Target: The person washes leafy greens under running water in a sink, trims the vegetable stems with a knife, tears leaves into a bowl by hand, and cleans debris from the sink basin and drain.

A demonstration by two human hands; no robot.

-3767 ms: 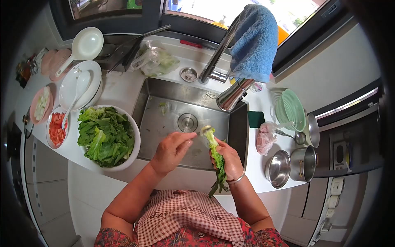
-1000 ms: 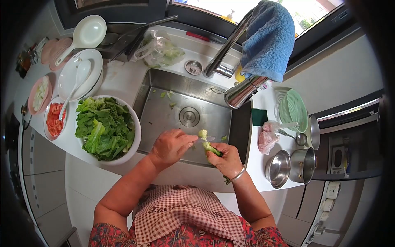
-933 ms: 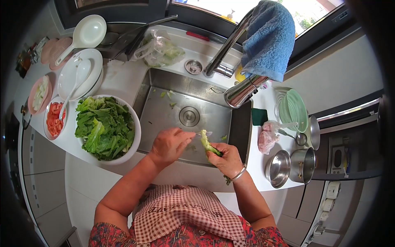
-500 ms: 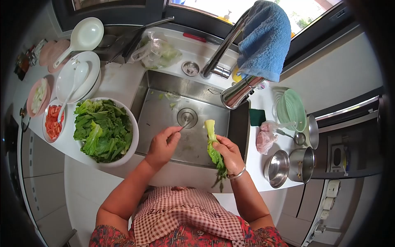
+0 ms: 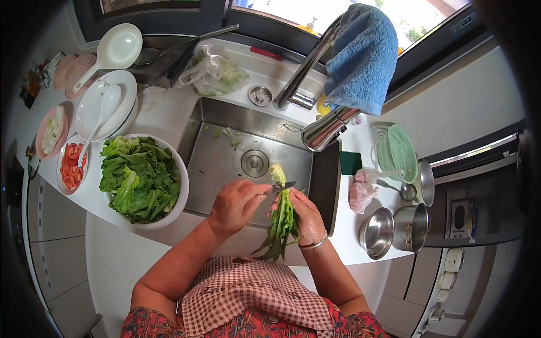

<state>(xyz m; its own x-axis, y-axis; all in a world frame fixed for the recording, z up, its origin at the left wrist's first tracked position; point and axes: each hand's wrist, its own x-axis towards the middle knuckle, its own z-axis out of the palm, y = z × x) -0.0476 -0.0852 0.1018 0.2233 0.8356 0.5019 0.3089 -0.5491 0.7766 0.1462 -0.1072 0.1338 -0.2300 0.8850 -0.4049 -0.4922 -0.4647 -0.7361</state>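
Observation:
My left hand (image 5: 235, 206) grips a small knife (image 5: 288, 185) whose dark blade lies across the stem of a leafy green vegetable (image 5: 282, 222), just below its pale thick end (image 5: 276, 173). Around that stem, my right hand (image 5: 307, 218) is closed, with the leaves hanging down toward me. Both hands are over the front part of the steel sink (image 5: 220, 180). Small green scraps (image 5: 235, 143) lie on the sink floor near the back. To the left, a white bowl (image 5: 183, 194) is heaped with torn green leaves (image 5: 138, 177).
A tap (image 5: 315, 56) draped with a blue towel (image 5: 363, 59) leans over the sink. On the right are a green sponge (image 5: 350, 163), bagged meat (image 5: 362, 194), a green basket (image 5: 401, 152) and steel pots (image 5: 410, 225). Chopped tomatoes (image 5: 73, 167) and plates (image 5: 96, 107) stand left.
My left hand has brought the knife rightward onto the stem. My right hand has shifted slightly left and down with the leafy vegetable, and its pale end now tilts left.

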